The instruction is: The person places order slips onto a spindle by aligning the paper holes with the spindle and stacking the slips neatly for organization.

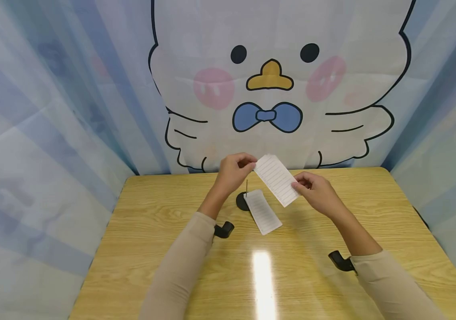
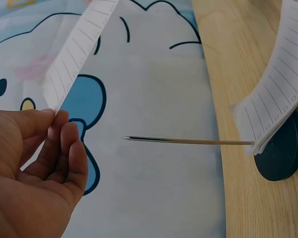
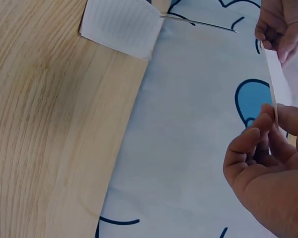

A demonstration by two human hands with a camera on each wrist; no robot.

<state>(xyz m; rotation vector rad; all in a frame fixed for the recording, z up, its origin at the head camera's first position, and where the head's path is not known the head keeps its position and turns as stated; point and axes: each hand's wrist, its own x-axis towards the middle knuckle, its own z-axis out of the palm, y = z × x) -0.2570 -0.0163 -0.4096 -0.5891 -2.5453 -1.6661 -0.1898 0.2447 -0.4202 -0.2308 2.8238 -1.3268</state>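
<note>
Between both hands, a small stack of lined paper slips (image 1: 276, 180) is held up over the table. My left hand (image 1: 234, 171) pinches its upper left corner between thumb and fingers. At the lower right edge, my right hand (image 1: 316, 191) pinches the same slips. Below them stands a paper spike with a round black base (image 2: 283, 148) and a thin upright metal rod (image 2: 188, 141). More lined slips (image 1: 263, 212) are pierced near one corner by the rod and lie low on the base, fanning toward me. The rod's pointed tip is bare in the left wrist view.
The wood-grain table (image 1: 152, 266) reaches back to a curtain printed with a white cartoon bird (image 1: 272, 26). Blue-and-white curtains (image 1: 44, 133) hang at both sides. Black camera mounts (image 1: 224, 230) stick out from both wrists.
</note>
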